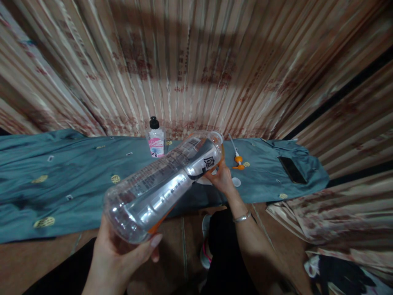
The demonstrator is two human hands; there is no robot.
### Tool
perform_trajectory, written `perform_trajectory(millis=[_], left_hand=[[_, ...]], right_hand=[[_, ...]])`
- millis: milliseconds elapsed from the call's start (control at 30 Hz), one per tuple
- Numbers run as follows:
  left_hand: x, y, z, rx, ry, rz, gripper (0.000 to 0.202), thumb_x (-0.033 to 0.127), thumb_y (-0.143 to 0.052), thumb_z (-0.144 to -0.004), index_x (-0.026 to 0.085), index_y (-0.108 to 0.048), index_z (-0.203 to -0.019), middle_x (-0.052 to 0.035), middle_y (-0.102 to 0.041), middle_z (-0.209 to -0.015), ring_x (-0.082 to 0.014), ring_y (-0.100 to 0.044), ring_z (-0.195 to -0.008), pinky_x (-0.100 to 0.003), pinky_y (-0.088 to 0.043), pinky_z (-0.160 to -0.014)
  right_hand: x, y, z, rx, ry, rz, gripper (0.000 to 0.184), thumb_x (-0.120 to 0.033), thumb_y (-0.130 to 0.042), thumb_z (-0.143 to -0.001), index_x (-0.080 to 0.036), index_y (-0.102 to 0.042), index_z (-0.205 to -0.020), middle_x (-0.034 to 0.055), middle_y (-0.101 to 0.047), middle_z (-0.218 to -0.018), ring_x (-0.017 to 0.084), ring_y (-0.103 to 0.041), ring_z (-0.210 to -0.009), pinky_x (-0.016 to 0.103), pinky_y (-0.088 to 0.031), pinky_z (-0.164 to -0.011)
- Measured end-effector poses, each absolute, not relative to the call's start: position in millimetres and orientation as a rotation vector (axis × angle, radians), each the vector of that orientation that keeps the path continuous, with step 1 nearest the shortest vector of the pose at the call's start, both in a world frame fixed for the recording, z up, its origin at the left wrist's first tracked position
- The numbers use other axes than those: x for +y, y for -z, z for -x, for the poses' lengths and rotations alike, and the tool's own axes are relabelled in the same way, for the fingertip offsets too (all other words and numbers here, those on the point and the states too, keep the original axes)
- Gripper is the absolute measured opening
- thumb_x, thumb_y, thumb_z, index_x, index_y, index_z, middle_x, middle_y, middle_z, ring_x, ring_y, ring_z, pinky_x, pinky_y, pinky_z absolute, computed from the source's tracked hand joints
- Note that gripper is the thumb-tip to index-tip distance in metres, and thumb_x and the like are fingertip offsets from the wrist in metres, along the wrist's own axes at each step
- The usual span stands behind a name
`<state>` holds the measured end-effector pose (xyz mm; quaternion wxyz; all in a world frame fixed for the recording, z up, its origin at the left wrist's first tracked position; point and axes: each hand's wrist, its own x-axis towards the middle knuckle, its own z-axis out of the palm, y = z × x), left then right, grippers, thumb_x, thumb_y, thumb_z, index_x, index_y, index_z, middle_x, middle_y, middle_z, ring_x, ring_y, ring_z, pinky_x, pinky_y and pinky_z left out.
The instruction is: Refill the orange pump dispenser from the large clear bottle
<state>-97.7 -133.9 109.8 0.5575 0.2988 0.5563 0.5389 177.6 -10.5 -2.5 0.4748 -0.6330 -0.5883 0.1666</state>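
Observation:
A large clear plastic bottle point(166, 184) with a silver and orange label is held tilted above the cloth, its open neck up to the right. My left hand point(119, 250) grips its base end. Beneath the neck end, my right hand point(221, 178) supports the bottle, its fingers partly hidden behind it. An orange pump top point(238, 160) with a white tube lies on the cloth just right of the neck. Close to my right wrist is a small white disc, perhaps a cap point(236, 182). Behind the large bottle stands a small clear bottle point(156, 141) with a black cap and pink label.
The narrow surface is covered by a teal cloth point(76, 172) with yellow patterns. A dark phone point(292, 170) lies toward its right end. Pleated curtains point(190, 73) hang behind it and to the right. Dark and white fabric point(340, 274) sits at lower right.

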Motion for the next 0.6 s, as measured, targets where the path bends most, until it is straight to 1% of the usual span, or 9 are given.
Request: perform_trajectory(millis=[100,267,367,433,500,600], left_hand=[[-133.8,-109.8,97.9,1.295,-1.272,-0.7,0.105,0.029,-0.108,-0.032,0.022,-0.055,-0.123,0.0049,-0.073,-0.061,-0.0143,-0.056,-0.037,-0.023,-0.048,-0.038],[-133.5,-110.0,98.6,1.329,-1.244,-0.71,0.109,0.035,-0.109,-0.031,0.021,-0.053,-0.124,0.0046,-0.071,-0.056,-0.015,-0.056,-0.037,-0.022,-0.048,-0.039],[-133.7,-110.3,98.9,1.313,-1.248,-0.722,0.108,0.033,-0.109,-0.033,0.02,-0.053,-0.125,0.0038,-0.072,-0.059,-0.0151,-0.057,-0.038,-0.022,-0.048,-0.039],[-134.1,-110.7,98.9,1.309,-1.254,-0.721,0.107,0.033,-0.109,-0.033,0.02,-0.054,-0.125,0.005,-0.072,-0.059,-0.0144,-0.056,-0.037,-0.022,-0.048,-0.038],[-134.4,-110.6,98.8,1.303,-1.255,-0.721,0.105,0.033,-0.109,-0.034,0.022,-0.055,-0.123,0.0055,-0.072,-0.059,-0.0143,-0.056,-0.038,-0.022,-0.048,-0.038],[-134.7,-109.5,98.9,1.31,-1.26,-0.735,0.1,0.032,-0.108,-0.036,0.022,-0.056,-0.121,0.0035,-0.074,-0.064,-0.015,-0.059,-0.039,-0.022,-0.048,-0.038]], right_hand=[[-10.6,1.4,-177.6,-1.453,-0.427,1.533,0.06,-0.05,-0.08,-0.076,-0.021,-0.057,-0.124,0.0106,-0.076,-0.106,0.036,-0.078,-0.099,0.057,-0.066,-0.09],[-11.1,1.0,-177.4,-1.454,-0.407,1.536,0.059,-0.049,-0.081,-0.077,-0.022,-0.057,-0.123,0.0102,-0.076,-0.106,0.036,-0.078,-0.1,0.057,-0.066,-0.09],[-11.4,0.9,-177.3,-1.449,-0.413,1.563,0.059,-0.047,-0.081,-0.077,-0.022,-0.056,-0.124,0.0088,-0.077,-0.102,0.036,-0.079,-0.095,0.055,-0.066,-0.086],[-11.7,0.7,-177.5,-1.447,-0.428,1.571,0.058,-0.047,-0.082,-0.077,-0.022,-0.056,-0.123,0.0076,-0.077,-0.099,0.035,-0.079,-0.092,0.054,-0.067,-0.084],[-11.5,0.6,-177.7,-1.448,-0.429,1.569,0.058,-0.047,-0.082,-0.077,-0.022,-0.057,-0.123,0.0071,-0.077,-0.098,0.035,-0.079,-0.091,0.054,-0.067,-0.084],[-10.6,1.5,-178.2,-1.446,-0.417,1.557,0.058,-0.046,-0.083,-0.076,-0.022,-0.057,-0.122,0.007,-0.077,-0.098,0.035,-0.079,-0.092,0.055,-0.067,-0.085]])
